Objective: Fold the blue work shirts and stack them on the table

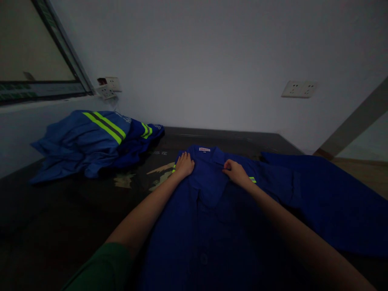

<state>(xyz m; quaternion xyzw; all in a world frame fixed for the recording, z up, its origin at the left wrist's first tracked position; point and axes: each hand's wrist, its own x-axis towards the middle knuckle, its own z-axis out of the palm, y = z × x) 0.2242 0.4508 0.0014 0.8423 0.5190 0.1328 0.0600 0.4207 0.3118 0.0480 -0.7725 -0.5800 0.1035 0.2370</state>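
Observation:
A dark blue work jacket [209, 190] lies front up on the dark table, its collar toward the wall and a white label [204, 149] inside the neck. My left hand [184, 164] rests flat on the left side of the collar, fingers stretched out. At the right side of the collar, my right hand [235, 170] pinches the edge of the jacket between thumb and fingers. Yellow-green reflective trim [252, 180] shows just beyond my right wrist. The jacket's right sleeve reaches out sideways. Its lower front fades into shadow.
Crumpled blue workwear with reflective bands [81, 141] is heaped at the back left. More blue cloth [339, 194] spreads over the right side of the table [218, 135]. Wall sockets [299, 89] sit above the back edge, and a window [33, 44] is at upper left.

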